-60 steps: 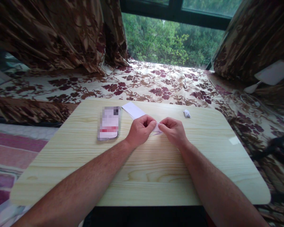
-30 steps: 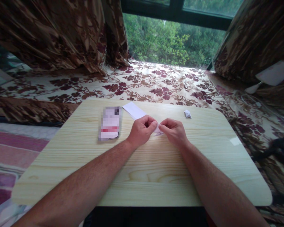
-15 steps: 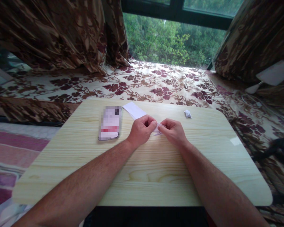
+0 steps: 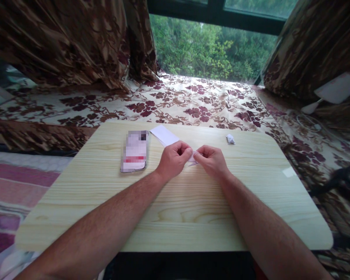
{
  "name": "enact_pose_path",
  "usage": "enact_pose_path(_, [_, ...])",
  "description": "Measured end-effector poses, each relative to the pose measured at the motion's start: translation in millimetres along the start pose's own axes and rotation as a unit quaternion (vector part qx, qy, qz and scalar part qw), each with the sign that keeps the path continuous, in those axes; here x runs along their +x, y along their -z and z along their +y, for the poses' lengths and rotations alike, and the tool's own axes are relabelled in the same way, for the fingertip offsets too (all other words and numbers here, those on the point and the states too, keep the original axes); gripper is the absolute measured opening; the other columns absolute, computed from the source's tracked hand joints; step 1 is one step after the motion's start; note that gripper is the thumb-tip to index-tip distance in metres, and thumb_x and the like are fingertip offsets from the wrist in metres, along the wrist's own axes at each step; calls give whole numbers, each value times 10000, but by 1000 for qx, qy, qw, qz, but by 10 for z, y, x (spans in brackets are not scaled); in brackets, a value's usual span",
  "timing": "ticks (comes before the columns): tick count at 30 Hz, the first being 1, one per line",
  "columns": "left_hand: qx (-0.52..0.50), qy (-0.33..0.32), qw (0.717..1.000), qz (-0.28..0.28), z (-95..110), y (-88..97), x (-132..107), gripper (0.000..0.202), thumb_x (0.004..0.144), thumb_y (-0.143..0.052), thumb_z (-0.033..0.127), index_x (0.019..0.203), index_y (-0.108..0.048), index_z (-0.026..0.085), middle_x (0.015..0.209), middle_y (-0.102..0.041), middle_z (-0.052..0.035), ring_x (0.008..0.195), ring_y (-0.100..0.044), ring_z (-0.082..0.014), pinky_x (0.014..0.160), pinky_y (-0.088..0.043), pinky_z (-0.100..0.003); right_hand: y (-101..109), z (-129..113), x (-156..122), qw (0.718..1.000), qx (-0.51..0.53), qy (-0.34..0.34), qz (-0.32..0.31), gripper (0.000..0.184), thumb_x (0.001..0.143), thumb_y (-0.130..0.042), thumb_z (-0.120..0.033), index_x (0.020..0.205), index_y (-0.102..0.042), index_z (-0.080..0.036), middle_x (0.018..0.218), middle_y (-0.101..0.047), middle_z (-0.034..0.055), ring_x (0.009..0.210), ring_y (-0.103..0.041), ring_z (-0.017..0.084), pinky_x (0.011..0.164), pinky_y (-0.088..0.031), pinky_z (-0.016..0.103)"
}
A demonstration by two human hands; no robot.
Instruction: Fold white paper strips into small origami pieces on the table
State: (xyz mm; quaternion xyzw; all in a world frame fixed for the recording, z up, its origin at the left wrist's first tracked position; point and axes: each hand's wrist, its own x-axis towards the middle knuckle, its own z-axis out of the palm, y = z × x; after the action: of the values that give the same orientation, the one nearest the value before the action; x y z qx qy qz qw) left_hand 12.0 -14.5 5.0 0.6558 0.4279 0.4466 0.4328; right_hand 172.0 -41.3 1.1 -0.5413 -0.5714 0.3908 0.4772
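Note:
Both hands meet over the middle of the wooden table (image 4: pixel 181 210), pinching a small piece of folded white paper (image 4: pixel 194 159). My left hand (image 4: pixel 176 156) has its thumb and forefinger closed on the left end of it. On the opposite end, my right hand (image 4: pixel 211 158) grips with thumb against fingers. Much of the folded paper is hidden by the fingers, so its exact shape cannot be made out. Beyond my left hand a flat white paper strip (image 4: pixel 164 134) lies slanting on the table.
A phone (image 4: pixel 135 151), blurred over, lies left of the hands. Toward the far right edge sits a small folded white paper piece (image 4: pixel 230 139). Behind the table stretches a floral cloth ledge (image 4: pixel 198 101) below a window. A white lamp (image 4: pixel 338 87) stands at right.
The fingertips have drawn very slightly closer together on the folded paper. Otherwise the whole view has shifted a little; the phone and the other papers stay in place.

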Motion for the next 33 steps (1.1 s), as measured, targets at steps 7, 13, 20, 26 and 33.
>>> enact_pose_path(7, [22,-3,1000,15,0,6,7,200,820,-607,338,760,-651,152,640,-579,15,579,-479,-105,527,-375,-227,1,-33,8,999,45,-10,-4,165,725,-665,-301,653,-584,-176,576,-512,-34,523,-424,99,484,-302,241])
enact_pose_path(13, [7,8,999,36,17,14,28,208,814,-618,347,748,-640,152,635,-570,20,569,-468,-101,520,-369,-222,7,-17,9,997,64,-12,-27,116,713,-670,-274,716,-607,-177,615,-565,-31,542,-459,105,504,-330,240])
enact_pose_path(20, [-13,17,999,47,18,14,48,205,803,-629,344,747,-640,147,648,-578,17,588,-482,-102,535,-380,-214,15,-27,11,998,57,-7,-30,165,750,-664,-313,717,-606,-162,605,-549,-29,543,-448,101,504,-315,238])
enact_pose_path(26, [-2,7,999,38,5,3,38,205,807,-624,346,752,-643,150,642,-575,18,577,-476,-101,529,-377,-216,2,-5,12,1000,17,0,-18,139,735,-656,-289,715,-598,-164,605,-543,-33,533,-434,94,483,-307,226])
enact_pose_path(33, [9,-5,1000,27,-7,-20,4,194,815,-614,333,753,-644,152,626,-558,23,564,-460,-95,510,-357,-214,-13,18,11,1000,-8,2,-4,115,727,-617,-266,684,-568,-172,588,-512,-42,527,-415,91,475,-303,224])
